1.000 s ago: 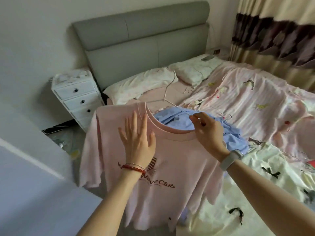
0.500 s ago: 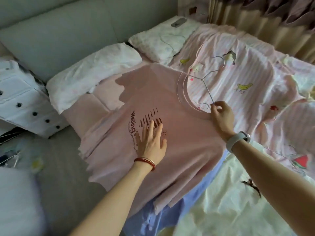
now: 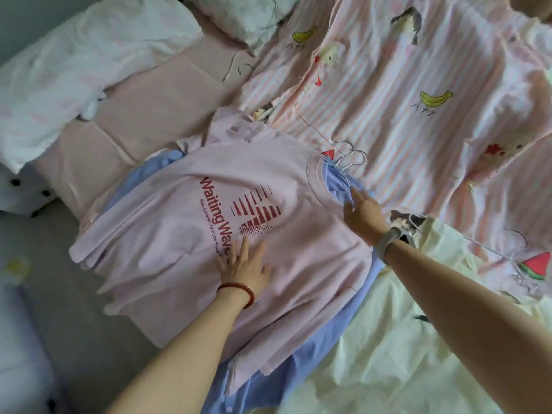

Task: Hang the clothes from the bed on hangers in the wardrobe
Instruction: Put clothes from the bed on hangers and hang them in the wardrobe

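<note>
A pale pink T-shirt (image 3: 167, 234) with red "Waiting Wave" print lies spread flat on the bed, on top of a blue garment (image 3: 298, 377). My left hand (image 3: 245, 267) rests flat on the shirt just below the print, fingers straight. My right hand (image 3: 363, 213) lies on the shirt's shoulder beside the neckline, fingers stretched toward the blue collar. A thin wire hanger's hook (image 3: 352, 156) sticks out at the neckline.
A striped pink quilt (image 3: 418, 70) with fruit prints covers the bed's far side, with loose wire hangers (image 3: 513, 252) on it. A cream garment (image 3: 403, 354) lies at the near right. Pillows (image 3: 74, 64) sit at upper left, and a white drawer chest (image 3: 24, 192) beside the bed.
The pink T-shirt went from being held up in the air to lying flat on the blue garment. My right hand let go of the hanger and now rests open by the neckline.
</note>
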A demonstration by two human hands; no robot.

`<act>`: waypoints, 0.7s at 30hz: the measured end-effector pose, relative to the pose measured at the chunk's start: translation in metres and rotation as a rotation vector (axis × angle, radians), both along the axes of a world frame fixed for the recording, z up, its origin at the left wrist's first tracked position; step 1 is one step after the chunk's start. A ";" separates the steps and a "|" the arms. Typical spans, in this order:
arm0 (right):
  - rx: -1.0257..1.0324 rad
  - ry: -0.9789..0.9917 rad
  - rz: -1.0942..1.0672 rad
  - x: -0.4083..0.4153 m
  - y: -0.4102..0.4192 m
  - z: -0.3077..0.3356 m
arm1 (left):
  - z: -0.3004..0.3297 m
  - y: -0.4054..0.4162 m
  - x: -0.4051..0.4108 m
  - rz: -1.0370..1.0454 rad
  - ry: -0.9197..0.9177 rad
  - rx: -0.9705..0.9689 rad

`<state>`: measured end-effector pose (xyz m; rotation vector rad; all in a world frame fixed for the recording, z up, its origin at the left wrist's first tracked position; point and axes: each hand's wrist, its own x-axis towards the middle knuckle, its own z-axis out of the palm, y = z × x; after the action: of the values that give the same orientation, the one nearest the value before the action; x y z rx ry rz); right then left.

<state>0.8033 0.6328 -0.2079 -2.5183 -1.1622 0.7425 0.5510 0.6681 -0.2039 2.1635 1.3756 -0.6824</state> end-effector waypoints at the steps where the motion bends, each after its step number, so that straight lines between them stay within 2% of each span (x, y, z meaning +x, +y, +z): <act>1: 0.020 -0.026 0.020 -0.008 -0.001 0.002 | 0.006 0.003 -0.001 0.028 -0.014 0.047; 5: 0.059 -0.084 0.122 -0.057 -0.002 0.034 | 0.043 0.015 -0.019 0.063 -0.092 0.258; 10: 0.234 -0.096 0.258 -0.142 -0.006 0.101 | 0.102 0.008 -0.086 0.095 -0.158 0.505; 15: 0.396 -0.077 0.447 -0.259 -0.036 0.161 | 0.155 -0.050 -0.206 0.245 -0.263 0.753; 21: 0.486 0.030 0.919 -0.452 -0.104 0.196 | 0.190 -0.181 -0.395 0.545 -0.144 0.862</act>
<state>0.3517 0.5292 -0.0122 -1.5091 -2.1861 0.5584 0.1565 0.4874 -0.0141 2.1406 2.3180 0.3424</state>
